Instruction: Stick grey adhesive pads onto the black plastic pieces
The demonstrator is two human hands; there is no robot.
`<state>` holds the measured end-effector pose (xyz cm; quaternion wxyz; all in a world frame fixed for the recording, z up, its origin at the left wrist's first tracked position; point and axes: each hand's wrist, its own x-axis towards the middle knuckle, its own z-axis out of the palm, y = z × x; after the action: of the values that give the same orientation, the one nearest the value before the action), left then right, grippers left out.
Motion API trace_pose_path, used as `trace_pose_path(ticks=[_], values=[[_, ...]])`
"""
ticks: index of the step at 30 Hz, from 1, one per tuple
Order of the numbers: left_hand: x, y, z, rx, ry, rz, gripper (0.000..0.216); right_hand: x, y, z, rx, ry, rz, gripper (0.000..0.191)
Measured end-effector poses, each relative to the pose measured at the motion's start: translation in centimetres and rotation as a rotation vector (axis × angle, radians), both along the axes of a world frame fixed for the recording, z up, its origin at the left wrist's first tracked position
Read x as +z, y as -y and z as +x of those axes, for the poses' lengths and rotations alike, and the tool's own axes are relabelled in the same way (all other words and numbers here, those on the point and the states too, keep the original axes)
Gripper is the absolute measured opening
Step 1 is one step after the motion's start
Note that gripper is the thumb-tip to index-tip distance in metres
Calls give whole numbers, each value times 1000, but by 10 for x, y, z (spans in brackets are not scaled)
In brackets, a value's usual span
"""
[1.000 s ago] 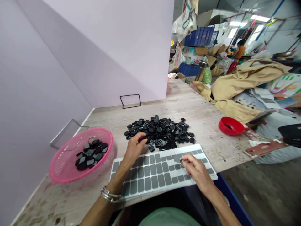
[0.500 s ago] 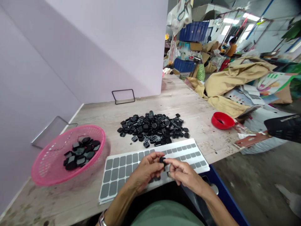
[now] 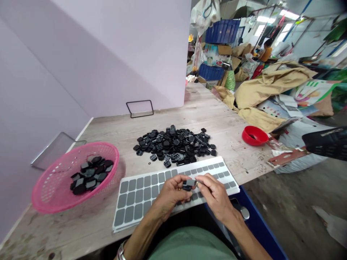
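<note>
My left hand (image 3: 170,195) and my right hand (image 3: 214,193) meet above the near edge of a white sheet of grey stickers (image 3: 141,191). Between their fingertips is a small black plastic piece (image 3: 187,186), held by my left hand. My right hand pinches a grey sticker (image 3: 193,182) against that piece. A heap of similar black pieces (image 3: 173,146) lies on the wooden table (image 3: 217,122) just beyond the sheet. A pink basket (image 3: 67,196) at the left holds several black pieces with grey tops.
A red bowl (image 3: 254,135) stands at the right of the table. A purple wall (image 3: 94,61) closes the left and back. Wire stands (image 3: 139,108) lean at its foot. Brown sacks (image 3: 271,86) and crates pile up beyond. A blue edge (image 3: 257,224) lies below the table's right.
My left hand took a black piece from the heap and drew back. My right hand lifted a grey sticker off the sheet. Both hands now meet over the sheet's near edge.
</note>
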<state>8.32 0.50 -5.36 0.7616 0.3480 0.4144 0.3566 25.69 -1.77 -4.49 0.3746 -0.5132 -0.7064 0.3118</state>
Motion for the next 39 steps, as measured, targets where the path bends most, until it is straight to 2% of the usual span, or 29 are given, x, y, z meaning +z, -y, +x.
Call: trace_pose_path(ticks=[7, 21, 32, 36, 39], values=[[0, 0, 1, -6, -27, -1, 39, -2, 1, -4, 33, 133, 55, 28], [-7, -1, 4, 4, -58, 16, 38, -5, 0, -5, 52, 198, 49, 28], [-1, -2, 1, -7, -50, -17, 40, -2, -4, -1, 98, 278, 48, 29], [-6, -3, 0, -39, -85, 30, 32, 1, -5, -4, 115, 324, 50, 27], [-9, -4, -1, -49, -191, 124, 26, 0, -5, -8, 124, 373, 39, 25]])
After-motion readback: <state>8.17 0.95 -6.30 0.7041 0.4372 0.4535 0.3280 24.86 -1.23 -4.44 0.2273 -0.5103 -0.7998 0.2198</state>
